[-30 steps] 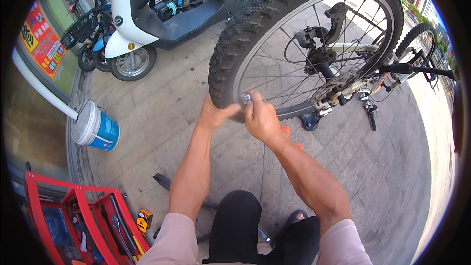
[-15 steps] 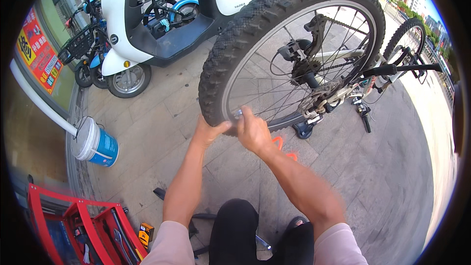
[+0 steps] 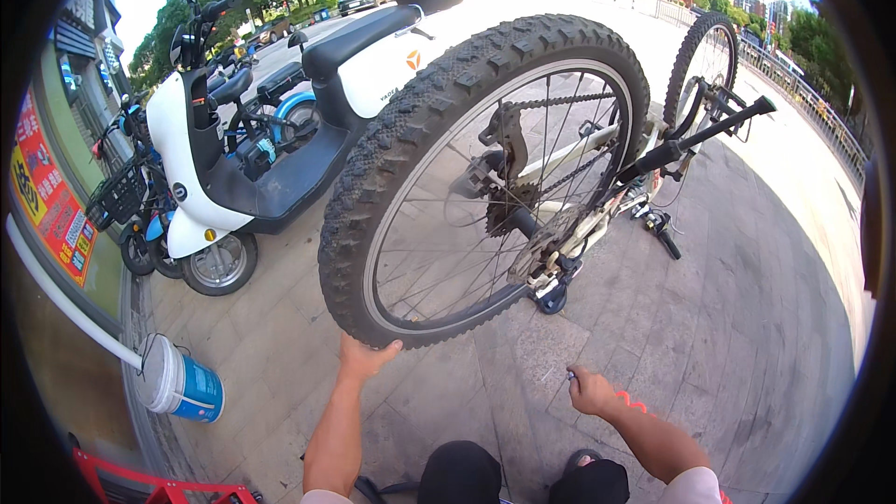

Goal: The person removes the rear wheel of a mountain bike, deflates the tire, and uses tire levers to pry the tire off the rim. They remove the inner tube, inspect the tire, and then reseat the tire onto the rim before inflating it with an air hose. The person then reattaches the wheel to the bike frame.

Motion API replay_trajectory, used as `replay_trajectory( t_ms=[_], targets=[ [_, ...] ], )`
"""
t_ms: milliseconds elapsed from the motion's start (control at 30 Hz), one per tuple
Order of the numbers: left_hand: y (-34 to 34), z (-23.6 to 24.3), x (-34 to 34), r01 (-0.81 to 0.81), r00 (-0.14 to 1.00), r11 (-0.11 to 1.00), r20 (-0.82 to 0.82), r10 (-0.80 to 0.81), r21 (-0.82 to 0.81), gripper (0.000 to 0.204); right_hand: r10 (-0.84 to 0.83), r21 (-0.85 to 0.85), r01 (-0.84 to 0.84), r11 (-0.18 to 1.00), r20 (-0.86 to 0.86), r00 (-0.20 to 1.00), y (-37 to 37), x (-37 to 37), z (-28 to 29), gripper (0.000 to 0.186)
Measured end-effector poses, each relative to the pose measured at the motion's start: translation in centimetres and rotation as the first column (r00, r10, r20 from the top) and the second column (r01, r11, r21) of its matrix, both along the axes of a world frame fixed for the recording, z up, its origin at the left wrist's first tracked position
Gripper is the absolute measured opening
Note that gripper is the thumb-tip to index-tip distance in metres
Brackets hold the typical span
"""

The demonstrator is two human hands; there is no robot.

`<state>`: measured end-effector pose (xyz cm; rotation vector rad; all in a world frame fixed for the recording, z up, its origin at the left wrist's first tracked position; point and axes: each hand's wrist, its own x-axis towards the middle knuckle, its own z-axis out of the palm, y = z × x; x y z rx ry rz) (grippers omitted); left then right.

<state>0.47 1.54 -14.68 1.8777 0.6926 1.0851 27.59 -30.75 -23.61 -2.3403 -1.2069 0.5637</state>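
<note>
An upside-down bicycle rests on the paving, its knobby rear tyre [image 3: 348, 230] large in the middle, with spokes, cogs and derailleur [image 3: 509, 145]. My left hand [image 3: 366, 360] is closed on the underside of that tyre, thumb out to the right. My right hand [image 3: 588, 389] is away from the wheel, lower right, closed round a small silver fitting [image 3: 569, 374], with an orange coiled hose [image 3: 633, 405] trailing by the wrist.
A white scooter [image 3: 213, 187] and other two-wheelers [image 3: 133, 196] stand left, beside a shopfront. A white-and-blue bucket [image 3: 184, 383] sits by the wall, and a red tool rack [image 3: 152, 479] at bottom left. The front wheel [image 3: 679, 61] rises behind; railings [image 3: 830, 121] run along the far right.
My right hand has drawn away from the rim to the lower right with the silver fitting. My left hand stays on the tyre. The view has tilted up, showing the street.
</note>
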Motion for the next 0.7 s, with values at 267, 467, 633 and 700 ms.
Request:
replay_trajectory(
  t_ms=[267,467,633,700],
  targets=[
    [1.5,-8.0,-0.3,0.139,0.938,0.942,-0.266,-0.225,-0.306,0.052,-0.452,-0.483,0.413,0.772,0.04,0.891,-15.5,-0.3,-10.0,0.038],
    [1.3,5.8,-5.1,0.432,0.893,0.78,0.339,-0.298,-0.452,0.074,-0.66,-0.714,0.498,0.492,0.067,0.748,-27.0,-4.3,-18.0,0.037],
    [0.1,11.5,0.5,0.114,0.954,0.992,0.271,-0.125,0.056,0.074,-0.749,-0.767,0.576,0.285,0.197,0.633,-33.2,-8.0,-25.0,0.037],
    [0.7,10.0,-1.5,-0.038,0.99,0.982,0.139,0.012,0.184,0.074,-0.784,-0.733,0.619,0.283,0.195,0.589,-30.6,-9.3,-23.8,0.037]
  ],
)
